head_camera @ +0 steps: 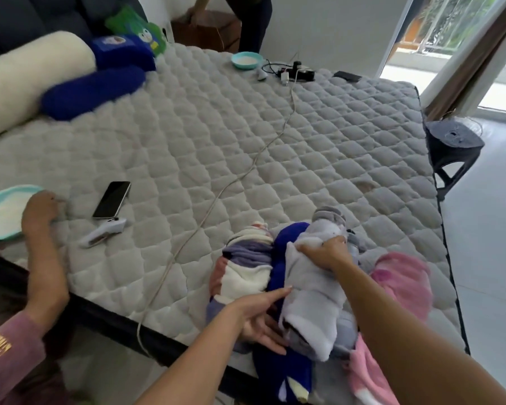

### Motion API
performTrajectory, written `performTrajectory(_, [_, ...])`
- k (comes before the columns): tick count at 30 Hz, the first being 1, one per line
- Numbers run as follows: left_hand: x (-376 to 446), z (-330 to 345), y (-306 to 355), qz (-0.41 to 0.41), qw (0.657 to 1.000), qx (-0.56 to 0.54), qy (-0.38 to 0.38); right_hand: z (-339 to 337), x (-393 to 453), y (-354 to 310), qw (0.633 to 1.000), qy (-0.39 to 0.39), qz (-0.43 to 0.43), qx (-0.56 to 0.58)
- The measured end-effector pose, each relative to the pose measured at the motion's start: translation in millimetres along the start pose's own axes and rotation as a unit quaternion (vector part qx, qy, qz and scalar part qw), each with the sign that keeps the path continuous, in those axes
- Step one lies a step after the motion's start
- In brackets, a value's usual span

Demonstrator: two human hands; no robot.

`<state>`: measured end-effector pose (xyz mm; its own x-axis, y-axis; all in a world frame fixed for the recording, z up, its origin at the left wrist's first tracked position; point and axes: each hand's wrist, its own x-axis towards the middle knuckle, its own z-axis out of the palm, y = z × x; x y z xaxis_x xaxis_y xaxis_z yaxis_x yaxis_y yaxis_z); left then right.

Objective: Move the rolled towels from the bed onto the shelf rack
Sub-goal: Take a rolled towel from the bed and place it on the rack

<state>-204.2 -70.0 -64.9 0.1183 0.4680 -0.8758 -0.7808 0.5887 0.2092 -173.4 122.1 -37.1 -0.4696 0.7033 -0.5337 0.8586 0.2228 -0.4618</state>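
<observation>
Several rolled towels lie bunched at the near right corner of the quilted grey bed [246, 135]. My right hand [326, 252] grips the top of a pale lilac-grey towel [313, 299] from above. My left hand [260, 317], fingers spread, presses against that towel's left side, over a dark blue towel [281, 276]. A striped purple, white and pink towel [243, 267] lies to the left. A pink towel [400, 282] lies to the right, partly under my right arm. No shelf rack is in view.
A phone [112, 199], a white handheld device [103, 232] and a long cable [216, 200] lie on the bed. Another person's hand [38, 210] rests by a teal plate [3, 213] at left. Pillows and plush toys [91, 89] sit far left. A dark stool [453, 147] stands right.
</observation>
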Motion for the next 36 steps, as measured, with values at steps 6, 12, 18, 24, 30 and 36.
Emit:
performTrajectory(6, [13, 34, -12, 0.02, 0.998, 0.059, 0.031, -16, -7, 48, 0.988, -0.011, 0.025, 0.154])
performTrajectory(12, [-6, 47, -41, 0.111, 0.99, 0.021, 0.083, -26, -33, 65, 0.963, -0.015, -0.002, 0.268])
performTrajectory(18, [-59, 69, -98, 0.244, 0.953, -0.082, 0.157, -30, -89, 43, 0.942, -0.072, -0.149, 0.294])
performTrajectory(24, [-133, 75, -204, 0.376, 0.874, -0.174, 0.254, 4, -192, 14, 0.893, -0.2, -0.277, 0.292])
performTrajectory(30, [-205, 69, -376, 0.5, 0.73, -0.304, 0.353, 68, -361, 1, 0.791, -0.337, -0.437, 0.264])
performTrajectory(36, [-260, 111, -563, 0.523, 0.577, -0.422, 0.464, 129, -558, 50, 0.647, -0.491, -0.551, 0.191])
